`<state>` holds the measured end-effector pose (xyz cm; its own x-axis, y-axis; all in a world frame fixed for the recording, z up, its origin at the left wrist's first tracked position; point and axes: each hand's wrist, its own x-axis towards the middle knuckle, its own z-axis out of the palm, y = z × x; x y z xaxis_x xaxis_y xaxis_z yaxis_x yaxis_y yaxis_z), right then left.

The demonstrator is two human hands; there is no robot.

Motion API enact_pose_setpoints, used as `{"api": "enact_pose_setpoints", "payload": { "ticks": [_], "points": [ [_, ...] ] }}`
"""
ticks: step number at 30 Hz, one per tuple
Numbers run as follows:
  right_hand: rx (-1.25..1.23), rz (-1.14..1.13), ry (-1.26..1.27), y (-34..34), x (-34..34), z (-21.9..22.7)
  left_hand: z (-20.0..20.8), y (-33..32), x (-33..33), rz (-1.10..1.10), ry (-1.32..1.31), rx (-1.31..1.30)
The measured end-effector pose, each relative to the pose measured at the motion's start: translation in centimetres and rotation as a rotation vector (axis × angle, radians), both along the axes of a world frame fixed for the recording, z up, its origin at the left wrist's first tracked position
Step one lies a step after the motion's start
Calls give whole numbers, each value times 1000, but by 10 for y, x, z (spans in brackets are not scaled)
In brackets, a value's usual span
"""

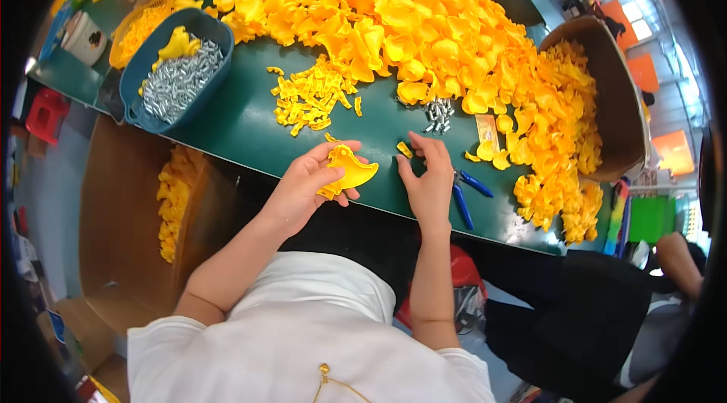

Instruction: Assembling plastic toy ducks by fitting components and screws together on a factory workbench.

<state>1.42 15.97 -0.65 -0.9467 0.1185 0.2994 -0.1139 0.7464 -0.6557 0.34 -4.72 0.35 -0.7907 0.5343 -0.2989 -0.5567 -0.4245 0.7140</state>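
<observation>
My left hand [307,179] is closed around a hollow yellow plastic shell half [350,173], its curved, pointed end facing right. The thumb presses on the inner side. A small yellow plastic piece [330,137] shows just beyond the index finger. My right hand [428,176] is over the table edge with thumb and index finger apart. Between those fingertips lies another small yellow plastic piece [404,149]; I see no firm grip on it. Blue-handled pliers [463,202] lie right beside my right wrist. Small metal cylinders [438,115] sit in a little heap beyond that hand.
A large heap of yellow shells [424,17] covers the far side of the green table [242,111]. Small yellow pieces [310,96] form a pile. A blue basin [201,92] of metal cylinders stands left. Cardboard boxes [129,213] [617,100] flank me; another person [591,320] is at right.
</observation>
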Motion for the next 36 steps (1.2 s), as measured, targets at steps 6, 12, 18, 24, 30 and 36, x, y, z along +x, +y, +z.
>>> {"api": "enact_pose_setpoints", "payload": {
  "ticks": [6, 12, 18, 24, 30, 36],
  "points": [
    [89, -56, 138, 10, 5, -10, 1, 6, -1, -163, 44, 92],
    [-423, 62, 108, -6, 21, 14, 9, 2, 1, -220, 62, 39],
    [-128, 268, 197, -18, 24, 26, 10, 0, 3, -270, 70, 65],
    [-158, 262, 218, -19, 27, 22, 11, -1, 1, -286, 54, 102],
    [-66, 316, 153, -19, 31, 29, 13, -9, -8, -307, 28, 64],
    [-249, 212, 75, -23, 45, 20, 5, -2, -7, -258, -99, 138]
  ]
}}
